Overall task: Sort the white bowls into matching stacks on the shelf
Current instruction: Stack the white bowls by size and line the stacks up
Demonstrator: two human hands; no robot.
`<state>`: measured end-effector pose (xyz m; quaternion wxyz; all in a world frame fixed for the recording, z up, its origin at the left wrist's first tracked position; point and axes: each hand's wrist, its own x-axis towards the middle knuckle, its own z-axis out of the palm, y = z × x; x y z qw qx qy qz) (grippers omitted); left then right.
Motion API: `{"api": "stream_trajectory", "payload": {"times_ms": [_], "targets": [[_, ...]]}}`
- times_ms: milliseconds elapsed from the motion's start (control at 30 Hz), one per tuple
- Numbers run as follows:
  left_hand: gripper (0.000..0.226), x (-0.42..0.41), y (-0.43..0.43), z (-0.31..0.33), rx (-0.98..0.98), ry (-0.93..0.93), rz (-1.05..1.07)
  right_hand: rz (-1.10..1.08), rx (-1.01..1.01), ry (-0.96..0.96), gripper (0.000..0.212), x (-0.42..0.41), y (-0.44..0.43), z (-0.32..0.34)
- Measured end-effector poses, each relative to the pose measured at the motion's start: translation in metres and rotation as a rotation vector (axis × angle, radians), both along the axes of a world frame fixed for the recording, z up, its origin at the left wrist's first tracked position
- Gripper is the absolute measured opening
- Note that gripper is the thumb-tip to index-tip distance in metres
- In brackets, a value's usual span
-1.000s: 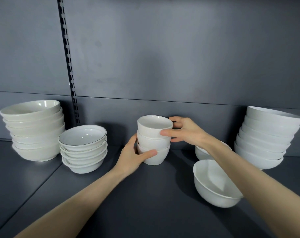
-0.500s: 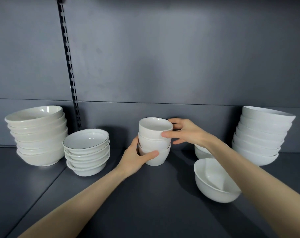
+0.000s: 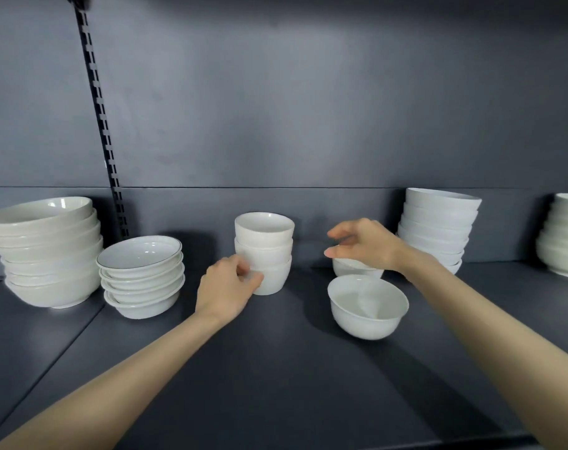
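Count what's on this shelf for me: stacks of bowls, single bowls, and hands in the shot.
Stacks of bowls: 5 (wide bowls stack, dark-rimmed bowls stack, small deep bowls stack, tall right stack, edge stack)
Single bowls: 2 (front bowl, back bowl)
Hands: 2 (left hand, right hand)
Total: 9

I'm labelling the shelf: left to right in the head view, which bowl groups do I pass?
wide bowl stack → dark-rimmed shallow stack → small deep bowl stack → loose single bowl → tall stack → far-right stack
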<state>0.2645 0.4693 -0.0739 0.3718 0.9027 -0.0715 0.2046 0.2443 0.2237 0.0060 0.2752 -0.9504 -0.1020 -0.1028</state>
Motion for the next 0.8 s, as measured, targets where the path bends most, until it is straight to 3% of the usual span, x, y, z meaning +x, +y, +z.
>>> {"api": "stream_trajectory", "payload": {"times_ms": [233,300,433,500,600,667,800], "targets": [[0.036,-0.036,-0.051,0.008,-0.191,0.182,-0.402,-0.036,0.116,0.022,0.041,-0.033,-0.054,-0.012],[0.054,-0.044,-0.062,0.006,-0.201,0.268,-0.479,-0.027,0.172,0.049,0.044,-0.041,-0.066,-0.018],[0.11,-0.051,-0.073,-0.007,-0.143,0.433,-0.517,0.017,0.247,0.142,0.062,-0.056,-0.083,-0.03],[0.106,-0.054,-0.079,-0.012,-0.117,0.44,-0.529,0.06,0.29,0.216,0.061,-0.065,-0.087,-0.033],[0.078,-0.057,-0.089,-0.017,-0.096,0.402,-0.538,0.182,0.339,0.302,0.034,-0.076,-0.092,-0.04],[0.067,-0.059,-0.096,-0.02,-0.125,0.354,-0.501,0.236,0.366,0.3,0.035,-0.078,-0.094,-0.046],[0.072,-0.064,-0.103,-0.021,-0.246,0.278,-0.481,0.235,0.424,0.21,0.039,-0.074,-0.099,-0.056]]}}
